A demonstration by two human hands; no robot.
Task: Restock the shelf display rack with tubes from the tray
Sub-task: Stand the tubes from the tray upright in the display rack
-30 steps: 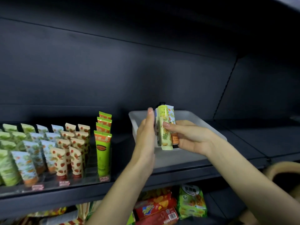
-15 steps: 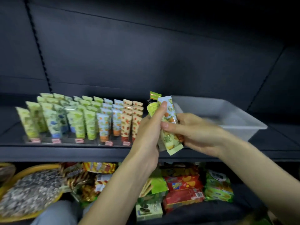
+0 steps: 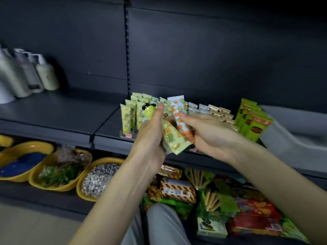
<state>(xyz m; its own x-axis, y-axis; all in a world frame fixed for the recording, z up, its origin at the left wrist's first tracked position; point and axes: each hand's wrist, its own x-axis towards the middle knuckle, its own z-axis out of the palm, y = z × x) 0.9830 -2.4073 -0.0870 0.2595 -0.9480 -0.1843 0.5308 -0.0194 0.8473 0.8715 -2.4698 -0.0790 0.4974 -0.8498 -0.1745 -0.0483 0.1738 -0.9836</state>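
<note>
Shelf stock, one bay.

- Left hand [image 3: 150,137] – fingers curled round a small bundle of tubes, thumb upright against it. The bundle includes a pale fruit-print tube [image 3: 172,140], tilted, and a yellow-green tube [image 3: 150,110] with a dark cap.
- Right hand [image 3: 210,137] – thumb and fingers pinch an orange-print tube [image 3: 180,117], which touches the bundle.
- Display rack [image 3: 123,134] – on the dark shelf [image 3: 106,128], just behind the hands, holding rows of upright racked tubes [image 3: 127,117].
- Tall green tubes [image 3: 253,122] – in a row at the rack's right end.
- Grey tray [image 3: 283,144] – on the same shelf, right of the rack; contents not visible.
- Bottles [image 3: 35,75] – far left.
- Yellow baskets [image 3: 58,174] and snack packets [image 3: 177,190] – below.
</note>
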